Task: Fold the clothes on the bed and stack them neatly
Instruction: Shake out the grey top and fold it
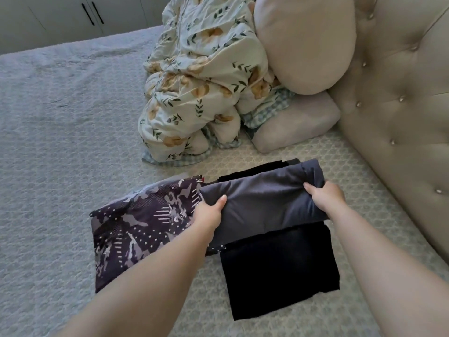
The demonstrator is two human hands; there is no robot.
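Both sets of fingers are closed in a pinch on the grey garment [262, 203]: the left hand [210, 214] clamps its left edge with the thumb on top, and the right hand [326, 197] grips its right end, fingers curled over the fold. The grey garment is doubled over and lies across the far part of a flat black garment [279, 271], its left end overlapping a folded patterned dark garment [136, 229] just beside the black one. Beyond the grey garment, on the pale bedspread [60, 122], sits a bunched floral duvet [194, 93], with beige pillows [303, 45] leaning on the tufted headboard [401, 93] to its right.
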